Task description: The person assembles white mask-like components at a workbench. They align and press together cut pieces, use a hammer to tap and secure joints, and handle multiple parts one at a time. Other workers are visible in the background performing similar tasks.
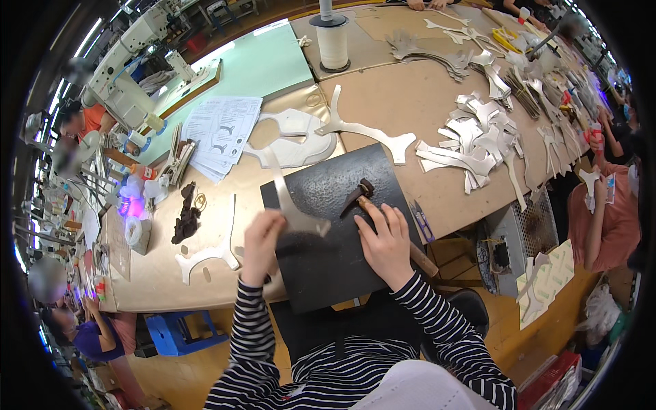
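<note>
My left hand [262, 242] pinches a pale Y-shaped leather piece [292, 213], slightly blurred, raised over the left part of a black board [321, 270]. On the board's right side lies a hammer [367, 188] with a dark head. My right hand [384, 242] is around its wooden handle, whose end shows past the wrist. Beyond the board rests another white Y-shaped piece [369, 130]. One more such piece [213, 254] lies left of my left hand.
Right of the board are purple-handled snips [421, 222] and a heap of white cut pieces [482, 137]. Printed sheets [219, 130], a thread cone [333, 44] and a sewing machine [123, 75] stand farther left and back. A blue stool [181, 333] is below. People work on both sides.
</note>
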Action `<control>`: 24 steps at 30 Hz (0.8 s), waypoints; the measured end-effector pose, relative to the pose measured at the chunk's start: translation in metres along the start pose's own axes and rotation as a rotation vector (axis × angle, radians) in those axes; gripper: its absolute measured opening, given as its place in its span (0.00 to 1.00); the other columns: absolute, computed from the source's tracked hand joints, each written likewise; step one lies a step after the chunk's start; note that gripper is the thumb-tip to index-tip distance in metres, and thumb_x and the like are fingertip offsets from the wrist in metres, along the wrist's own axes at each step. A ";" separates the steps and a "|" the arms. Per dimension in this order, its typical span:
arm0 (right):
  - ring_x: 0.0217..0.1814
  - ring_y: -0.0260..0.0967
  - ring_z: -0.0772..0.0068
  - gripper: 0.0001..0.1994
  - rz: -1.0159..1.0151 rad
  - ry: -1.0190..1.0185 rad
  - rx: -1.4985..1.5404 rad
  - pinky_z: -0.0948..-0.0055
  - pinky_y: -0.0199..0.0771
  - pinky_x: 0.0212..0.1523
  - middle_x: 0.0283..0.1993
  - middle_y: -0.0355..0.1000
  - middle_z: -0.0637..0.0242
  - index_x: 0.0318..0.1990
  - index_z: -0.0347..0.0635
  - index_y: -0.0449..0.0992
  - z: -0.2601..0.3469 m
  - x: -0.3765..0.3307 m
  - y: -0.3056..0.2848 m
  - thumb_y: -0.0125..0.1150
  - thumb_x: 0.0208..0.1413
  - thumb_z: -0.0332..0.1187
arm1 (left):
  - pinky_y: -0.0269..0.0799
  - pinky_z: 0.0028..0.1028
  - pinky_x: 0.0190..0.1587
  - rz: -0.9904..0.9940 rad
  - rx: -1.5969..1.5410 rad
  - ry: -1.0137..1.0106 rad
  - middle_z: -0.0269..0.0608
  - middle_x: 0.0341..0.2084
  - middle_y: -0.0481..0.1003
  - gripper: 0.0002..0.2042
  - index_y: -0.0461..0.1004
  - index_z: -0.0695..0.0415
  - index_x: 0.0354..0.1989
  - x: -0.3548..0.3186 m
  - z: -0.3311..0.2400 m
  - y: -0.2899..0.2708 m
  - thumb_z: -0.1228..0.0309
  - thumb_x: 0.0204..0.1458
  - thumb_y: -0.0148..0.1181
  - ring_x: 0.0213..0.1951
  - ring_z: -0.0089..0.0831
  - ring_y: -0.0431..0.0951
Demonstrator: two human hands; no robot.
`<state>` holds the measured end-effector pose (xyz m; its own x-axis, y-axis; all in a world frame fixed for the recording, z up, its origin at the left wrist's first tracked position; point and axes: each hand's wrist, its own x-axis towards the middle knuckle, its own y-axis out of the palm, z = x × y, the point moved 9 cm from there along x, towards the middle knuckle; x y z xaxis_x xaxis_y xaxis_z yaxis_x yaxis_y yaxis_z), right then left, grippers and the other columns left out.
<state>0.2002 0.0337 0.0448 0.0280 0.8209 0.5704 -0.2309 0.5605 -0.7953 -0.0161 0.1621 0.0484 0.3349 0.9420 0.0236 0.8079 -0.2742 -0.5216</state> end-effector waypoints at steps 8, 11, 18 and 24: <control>0.62 0.67 0.52 0.13 0.040 0.090 0.148 0.57 0.69 0.61 0.59 0.70 0.56 0.46 0.40 0.81 -0.013 0.002 0.013 0.68 0.51 0.29 | 0.69 0.39 0.46 0.158 0.231 0.788 0.46 0.33 0.79 0.08 0.79 0.63 0.44 0.156 -0.139 0.093 0.74 0.60 0.58 0.42 0.44 0.76; 0.61 0.68 0.53 0.13 0.049 0.100 0.144 0.58 0.70 0.58 0.58 0.70 0.56 0.46 0.40 0.81 -0.014 0.001 0.013 0.66 0.52 0.30 | 0.71 0.40 0.53 0.484 0.393 0.662 0.47 0.44 0.79 0.15 0.77 0.59 0.53 0.212 -0.101 0.184 0.71 0.58 0.62 0.49 0.47 0.76; 0.60 0.68 0.54 0.14 0.070 0.091 0.129 0.63 0.71 0.57 0.62 0.69 0.54 0.48 0.35 0.78 -0.017 0.001 0.013 0.57 0.55 0.30 | 0.67 0.37 0.62 0.682 0.592 0.547 0.47 0.54 0.73 0.29 0.74 0.54 0.59 0.258 -0.032 0.231 0.69 0.45 0.75 0.58 0.47 0.71; 0.60 0.68 0.53 0.15 0.104 0.069 0.138 0.64 0.71 0.57 0.62 0.68 0.53 0.49 0.35 0.78 -0.017 0.001 0.014 0.57 0.55 0.31 | 0.69 0.40 0.59 0.688 0.646 0.601 0.50 0.47 0.74 0.23 0.72 0.57 0.54 0.246 -0.054 0.225 0.68 0.50 0.72 0.53 0.49 0.73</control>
<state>0.2133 0.0438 0.0306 0.0625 0.8818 0.4675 -0.3671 0.4559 -0.8108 0.2736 0.3216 -0.0172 0.9344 0.3340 -0.1235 0.0155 -0.3846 -0.9229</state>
